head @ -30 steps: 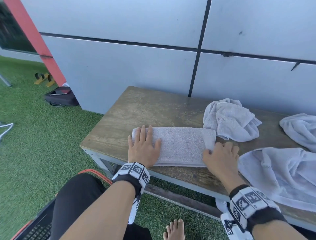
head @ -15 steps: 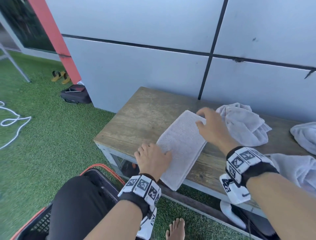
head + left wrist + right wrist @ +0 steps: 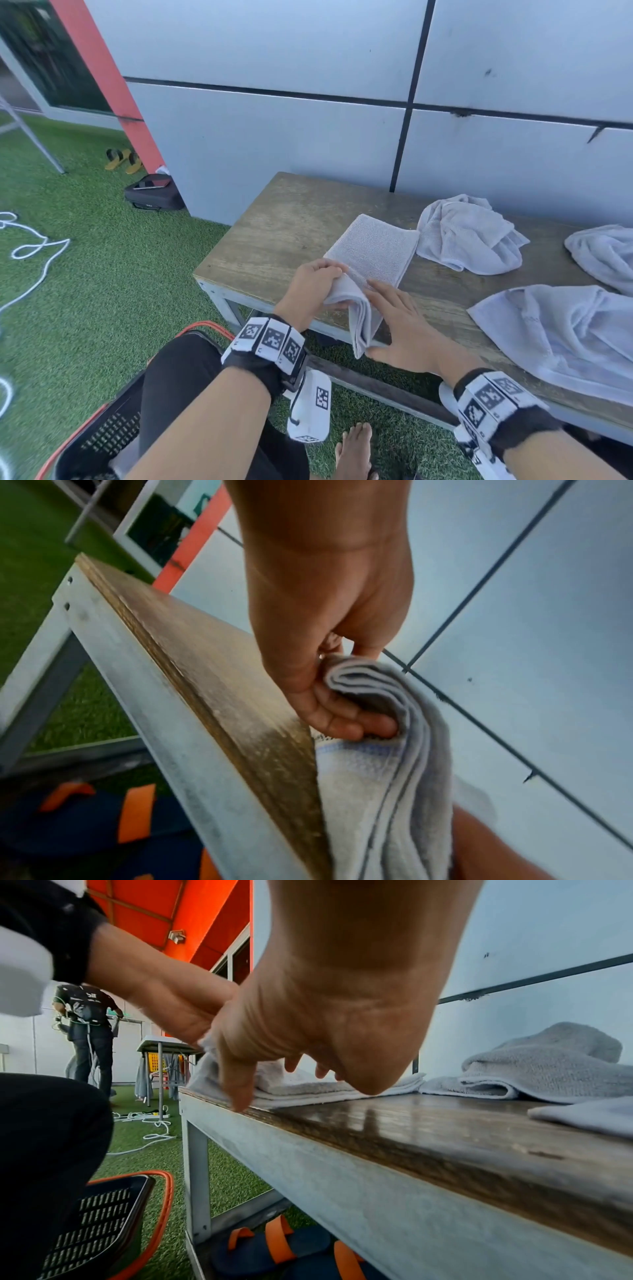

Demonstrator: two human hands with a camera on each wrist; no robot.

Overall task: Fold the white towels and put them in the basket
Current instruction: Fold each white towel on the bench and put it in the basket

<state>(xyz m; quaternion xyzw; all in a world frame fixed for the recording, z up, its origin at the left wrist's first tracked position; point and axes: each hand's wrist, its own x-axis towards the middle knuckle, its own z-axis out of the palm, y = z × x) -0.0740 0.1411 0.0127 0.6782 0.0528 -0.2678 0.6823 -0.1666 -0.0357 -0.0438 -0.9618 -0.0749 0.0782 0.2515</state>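
Observation:
A folded white towel (image 3: 375, 251) lies on the wooden bench (image 3: 274, 236), its near end hanging over the front edge. My left hand (image 3: 317, 284) grips that near end, fingers curled round the layered folds (image 3: 369, 685). Beside it my right hand (image 3: 394, 315) lies flat with straight fingers against the hanging part of the towel (image 3: 301, 1088). The black basket (image 3: 102, 435) with an orange rim stands on the grass at lower left, under my knee.
Three unfolded white towels lie on the bench: one crumpled at the back (image 3: 469, 233), one at far right (image 3: 606, 253), one spread near the front (image 3: 565, 335). Sandals (image 3: 274, 1250) sit under the bench. A white rope (image 3: 30, 246) lies on the grass.
The towel was turned from lying along the bench edge to lying across it. My left hand has taken hold of its near end, and my right hand came back from the far end to the near part.

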